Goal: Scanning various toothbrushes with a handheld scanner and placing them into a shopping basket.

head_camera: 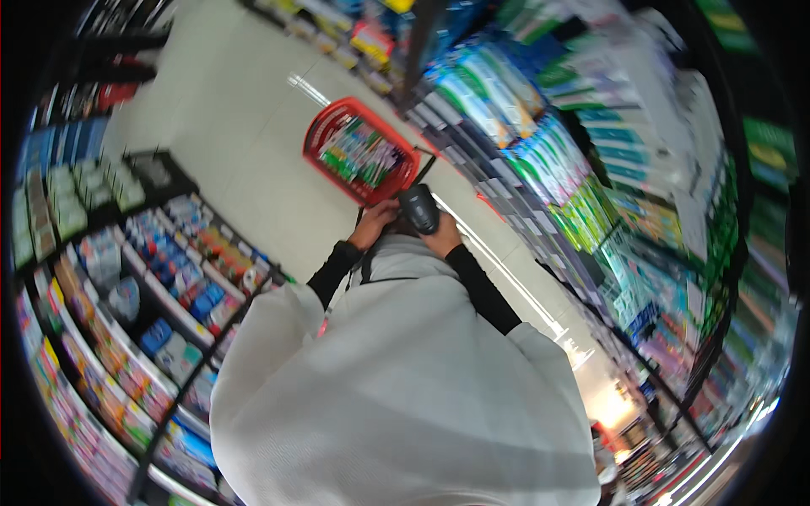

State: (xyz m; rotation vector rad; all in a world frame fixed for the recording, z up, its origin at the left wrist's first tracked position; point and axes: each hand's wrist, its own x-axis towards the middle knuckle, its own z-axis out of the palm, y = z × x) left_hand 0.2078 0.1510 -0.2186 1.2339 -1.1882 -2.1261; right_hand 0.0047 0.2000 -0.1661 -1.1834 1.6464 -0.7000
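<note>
My right hand (445, 236) is closed around a black handheld device (419, 209), which looks like a barcode scanner, in front of my waist. Just left of it, my left hand (374, 225) has its fingertips close to the device's side. Whether those fingers hold anything is hidden from this angle. Beyond both hands is a red plastic shopping basket (310, 152) with dark handle parts at its sides. Several packaged goods (364, 150) in green, white and purple lie inside it.
Shelves (168, 278) of colourful packaged goods curve along my left. On my right, a tall shelf unit (531, 215) carries price tags and hanging green and blue packs (474, 88). Pale floor tiles (247, 107) run between them. A bright light reflection (610, 405) shows at lower right.
</note>
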